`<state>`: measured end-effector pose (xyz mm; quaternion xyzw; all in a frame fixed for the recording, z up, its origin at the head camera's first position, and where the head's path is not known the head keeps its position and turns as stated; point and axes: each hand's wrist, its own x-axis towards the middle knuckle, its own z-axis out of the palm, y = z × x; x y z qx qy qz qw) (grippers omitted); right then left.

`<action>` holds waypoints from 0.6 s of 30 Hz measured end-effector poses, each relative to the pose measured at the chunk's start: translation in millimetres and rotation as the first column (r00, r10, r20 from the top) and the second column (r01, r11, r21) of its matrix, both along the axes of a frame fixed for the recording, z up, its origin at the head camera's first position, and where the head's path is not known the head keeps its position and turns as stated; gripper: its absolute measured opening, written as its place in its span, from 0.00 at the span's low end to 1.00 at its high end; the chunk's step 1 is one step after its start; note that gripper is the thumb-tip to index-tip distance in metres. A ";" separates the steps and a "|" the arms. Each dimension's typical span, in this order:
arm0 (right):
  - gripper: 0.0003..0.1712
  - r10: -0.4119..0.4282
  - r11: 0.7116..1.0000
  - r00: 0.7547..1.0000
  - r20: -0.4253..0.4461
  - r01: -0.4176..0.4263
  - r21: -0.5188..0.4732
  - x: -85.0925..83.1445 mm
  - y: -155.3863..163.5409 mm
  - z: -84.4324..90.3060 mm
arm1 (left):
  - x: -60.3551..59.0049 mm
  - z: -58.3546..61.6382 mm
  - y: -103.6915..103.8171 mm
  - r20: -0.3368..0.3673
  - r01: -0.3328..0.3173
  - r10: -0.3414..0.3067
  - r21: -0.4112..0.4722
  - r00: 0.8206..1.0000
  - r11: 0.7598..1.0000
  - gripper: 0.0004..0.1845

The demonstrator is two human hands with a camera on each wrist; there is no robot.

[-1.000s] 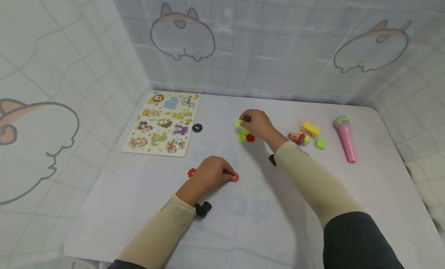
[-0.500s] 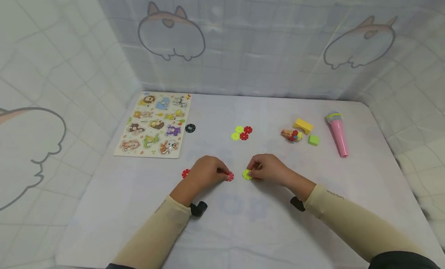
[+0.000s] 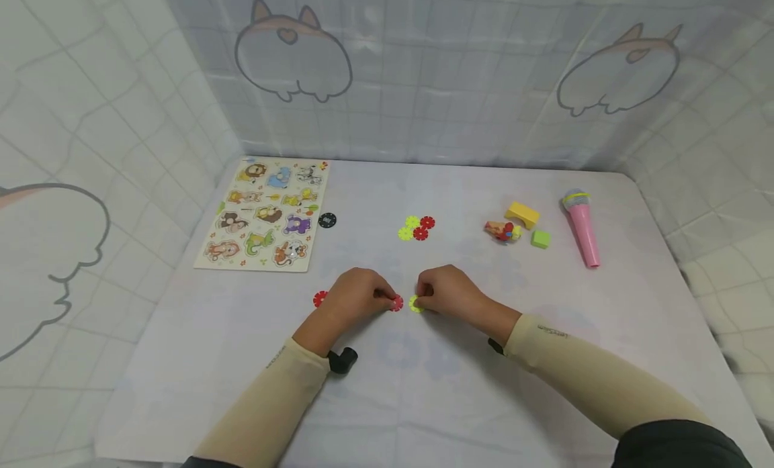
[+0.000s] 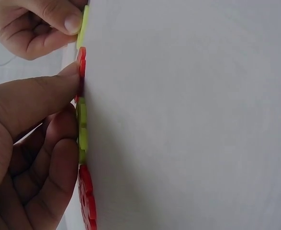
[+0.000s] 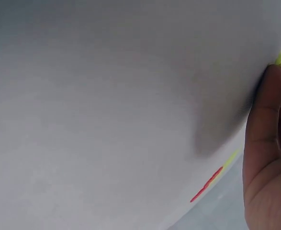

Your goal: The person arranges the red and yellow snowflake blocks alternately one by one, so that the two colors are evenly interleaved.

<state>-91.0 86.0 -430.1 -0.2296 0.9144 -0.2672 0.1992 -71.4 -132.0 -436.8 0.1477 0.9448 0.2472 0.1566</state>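
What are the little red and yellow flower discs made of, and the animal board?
The red disc and yellow-green disc at the hands look like hard, smooth plastic: thin, bright, with notched edges. The animal board seems to be pale wood with printed pictures, judging by its stiff, flat, light edge, though thick card is possible.

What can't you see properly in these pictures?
- Head view: the left hand covers the middle of the red and green row; only the end red pieces show.
- Right wrist view: the green piece is cut off by the edge.
- Head view: puzzle board animals too small.
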 end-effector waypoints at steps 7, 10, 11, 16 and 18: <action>0.08 0.002 1.000 1.000 0.000 -0.002 -0.011 0.9 -8.4 0.8 | 1.4 1.6 -0.3 -0.015 0.015 -0.015 0.013 1.000 1.000 0.06; 0.08 0.003 1.000 1.000 0.006 -0.002 -0.011 0.0 -8.4 2.3 | 1.6 0.2 -0.7 -0.023 0.020 -0.020 0.017 1.000 1.000 0.06; 0.07 -0.001 1.000 1.000 0.011 0.001 -0.013 -1.0 -7.6 3.7 | 1.5 -0.2 -1.1 -0.029 0.024 -0.023 0.018 0.999 1.000 0.06; 0.07 -0.069 0.997 0.997 0.045 0.071 -0.038 -15.7 4.1 15.4 | 1.7 -1.1 -2.2 -0.030 0.032 -0.032 0.019 0.999 0.999 0.06; 0.07 -0.105 0.993 0.994 0.041 0.107 -0.045 -27.8 10.6 19.8 | 2.1 -0.2 -2.5 -0.025 0.034 -0.034 0.019 0.999 0.999 0.05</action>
